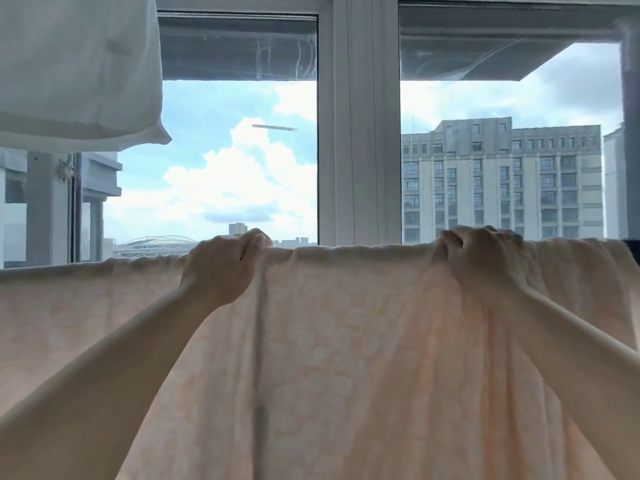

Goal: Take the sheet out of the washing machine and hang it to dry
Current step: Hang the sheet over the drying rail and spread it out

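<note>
The pale peach sheet (346, 341) hangs over a hidden line across the lower view, and the left hand (221, 268) at 9 o'clock and right hand (485, 261) at 3 o'clock, well apart, each pinch its top fold, probably to spread it flat for drying.

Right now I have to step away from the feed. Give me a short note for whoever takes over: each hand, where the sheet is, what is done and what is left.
Left hand: fingers curled over the sheet's top edge, gripping it.
Right hand: gripping the same edge further right, fabric bunched under it.
Sheet: pale peach, draped along a horizontal line in front of the window, hanging down toward the camera. What carries it is hidden under the fabric.
Done: sheet is out of the machine and up.
Left: folds run down from both hands, so probably spread it flat, then let go.
A white cloth hangs at upper left.
</note>
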